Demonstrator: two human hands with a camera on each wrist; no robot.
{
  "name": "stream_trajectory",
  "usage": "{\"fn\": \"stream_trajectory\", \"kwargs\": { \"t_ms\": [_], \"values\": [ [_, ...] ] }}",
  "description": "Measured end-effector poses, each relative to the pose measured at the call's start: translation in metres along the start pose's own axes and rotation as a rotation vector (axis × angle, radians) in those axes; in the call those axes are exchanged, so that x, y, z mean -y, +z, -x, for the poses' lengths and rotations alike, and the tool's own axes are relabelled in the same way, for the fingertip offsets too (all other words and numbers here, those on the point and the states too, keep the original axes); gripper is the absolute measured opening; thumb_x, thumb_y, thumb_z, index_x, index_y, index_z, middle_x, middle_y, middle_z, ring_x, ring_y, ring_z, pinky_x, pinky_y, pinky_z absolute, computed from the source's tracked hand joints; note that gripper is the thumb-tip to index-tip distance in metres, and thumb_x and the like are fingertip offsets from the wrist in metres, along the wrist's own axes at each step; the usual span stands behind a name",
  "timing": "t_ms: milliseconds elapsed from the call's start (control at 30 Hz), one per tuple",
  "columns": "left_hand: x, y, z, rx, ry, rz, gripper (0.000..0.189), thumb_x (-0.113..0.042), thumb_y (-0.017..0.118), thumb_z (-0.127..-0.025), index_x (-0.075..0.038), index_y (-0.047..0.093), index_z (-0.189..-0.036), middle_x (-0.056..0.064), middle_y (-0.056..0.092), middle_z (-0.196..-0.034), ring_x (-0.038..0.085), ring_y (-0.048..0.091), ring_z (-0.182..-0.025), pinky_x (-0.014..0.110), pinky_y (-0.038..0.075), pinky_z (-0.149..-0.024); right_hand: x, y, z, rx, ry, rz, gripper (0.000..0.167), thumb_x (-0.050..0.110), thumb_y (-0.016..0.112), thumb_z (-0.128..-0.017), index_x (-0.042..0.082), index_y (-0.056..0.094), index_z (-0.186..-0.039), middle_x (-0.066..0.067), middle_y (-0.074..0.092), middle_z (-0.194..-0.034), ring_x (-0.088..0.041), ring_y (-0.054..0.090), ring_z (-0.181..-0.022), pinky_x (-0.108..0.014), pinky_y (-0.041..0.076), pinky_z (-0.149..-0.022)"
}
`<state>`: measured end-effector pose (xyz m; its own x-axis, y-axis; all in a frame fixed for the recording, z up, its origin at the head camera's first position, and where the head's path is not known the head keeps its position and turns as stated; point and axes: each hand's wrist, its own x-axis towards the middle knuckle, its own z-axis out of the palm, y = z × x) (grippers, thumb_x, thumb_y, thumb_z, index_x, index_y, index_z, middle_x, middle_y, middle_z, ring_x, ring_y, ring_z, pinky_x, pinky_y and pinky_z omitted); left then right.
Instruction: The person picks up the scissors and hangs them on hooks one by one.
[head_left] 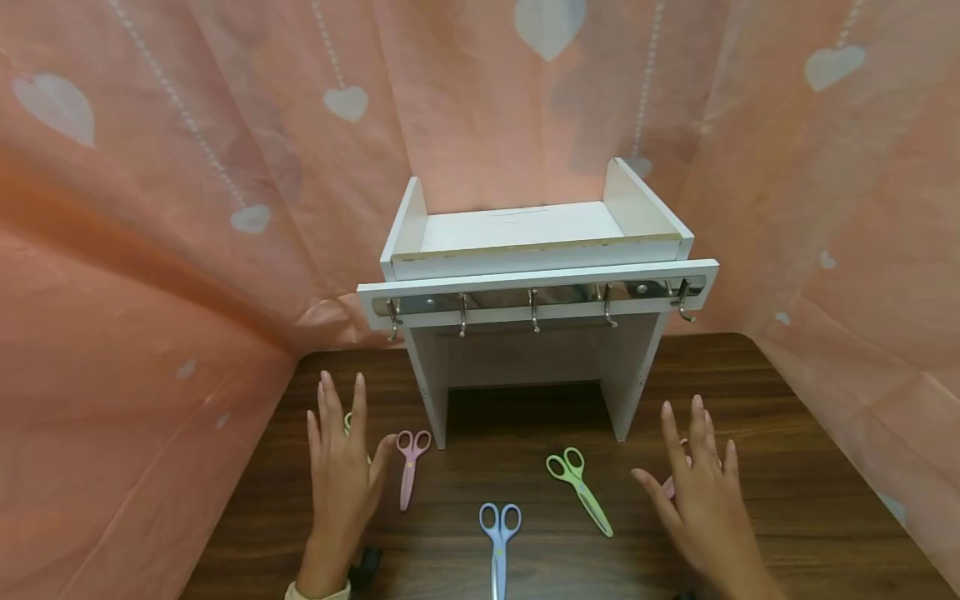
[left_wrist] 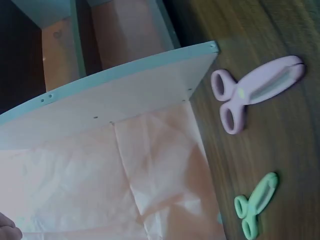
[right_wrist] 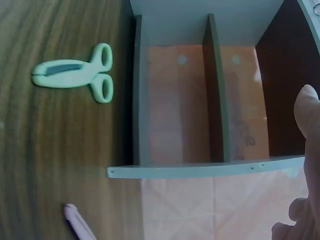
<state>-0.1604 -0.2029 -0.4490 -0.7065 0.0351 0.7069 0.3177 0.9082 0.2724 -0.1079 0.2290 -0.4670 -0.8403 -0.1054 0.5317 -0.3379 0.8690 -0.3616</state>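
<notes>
My left hand (head_left: 341, 479) hovers at the left with fingers spread, holding nothing. Beside its thumb lie pink scissors (head_left: 407, 483); green scissors (left_wrist: 256, 205), mostly hidden behind the hand in the head view, show whole in the left wrist view. On the right, my right hand (head_left: 708, 508) is also spread and holds nothing. Another pair of pink scissors (head_left: 669, 488) is largely covered by it. Between the hands, blue scissors (head_left: 499, 533) lie near the front, and green scissors (head_left: 587, 496) lie slantwise nearer the right hand.
A white shelf rack (head_left: 536, 250) stands at the back of the dark wooden table (head_left: 465, 467). Along its front rail runs a metal strip with several hooks (head_left: 534, 312). Pink cloth (head_left: 187, 333) with heart patterns hangs behind and on both sides.
</notes>
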Motion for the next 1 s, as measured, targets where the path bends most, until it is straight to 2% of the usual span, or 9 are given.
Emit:
{"fn": "stream_trajectory", "kwargs": {
  "t_ms": [233,467,700,900,1000],
  "values": [
    [-0.002,-0.001,-0.014,-0.099,0.011,0.085,0.08,-0.07,0.025,-0.102,-0.018,0.027,-0.162,0.013,0.008,-0.17,0.036,0.019,-0.153,0.069,0.019,-0.12,0.001,0.009,0.011,-0.024,0.031,-0.026,0.09,0.038,0.066,-0.099,0.011,0.01,-0.164,-0.019,-0.001,-0.169,-0.045,0.011,-0.153,-0.072,0.002,-0.12],
    [-0.003,0.0,-0.023,-0.24,0.048,0.174,0.076,-0.063,0.028,-0.105,-0.009,0.038,-0.157,0.02,0.026,-0.164,0.042,0.033,-0.147,0.068,0.025,-0.118,0.0,0.015,0.02,-0.009,0.073,-0.032,0.096,0.036,0.069,-0.098,0.004,0.006,-0.163,-0.021,-0.001,-0.168,-0.043,0.011,-0.153,-0.068,0.001,-0.122],
    [-0.001,-0.006,-0.038,-0.299,0.061,0.234,0.073,-0.059,0.031,-0.106,-0.005,0.04,-0.155,0.019,0.028,-0.164,0.043,0.037,-0.144,0.068,0.028,-0.116,-0.004,0.021,0.027,-0.027,0.098,-0.04,0.093,0.029,0.069,-0.098,0.005,0.007,-0.163,-0.025,0.002,-0.167,-0.047,0.012,-0.152,-0.074,0.003,-0.118],
    [0.001,-0.009,-0.05,-0.337,0.069,0.278,0.072,-0.058,0.032,-0.106,-0.005,0.041,-0.154,0.018,0.031,-0.163,0.042,0.039,-0.143,0.065,0.033,-0.115,-0.005,0.023,0.03,0.002,0.153,-0.067,0.096,0.025,0.068,-0.099,0.009,-0.001,-0.163,-0.026,-0.001,-0.166,-0.055,0.013,-0.148,-0.077,0.002,-0.116],
    [0.002,-0.01,-0.057,-0.365,0.083,0.307,0.072,-0.058,0.033,-0.107,-0.003,0.042,-0.154,0.019,0.033,-0.162,0.041,0.039,-0.143,0.059,0.033,-0.118,-0.006,0.024,0.031,0.019,0.176,-0.074,0.097,0.025,0.067,-0.099,0.01,-0.005,-0.163,-0.026,-0.002,-0.166,-0.057,0.013,-0.147,-0.08,0.004,-0.113]
  ]
}}
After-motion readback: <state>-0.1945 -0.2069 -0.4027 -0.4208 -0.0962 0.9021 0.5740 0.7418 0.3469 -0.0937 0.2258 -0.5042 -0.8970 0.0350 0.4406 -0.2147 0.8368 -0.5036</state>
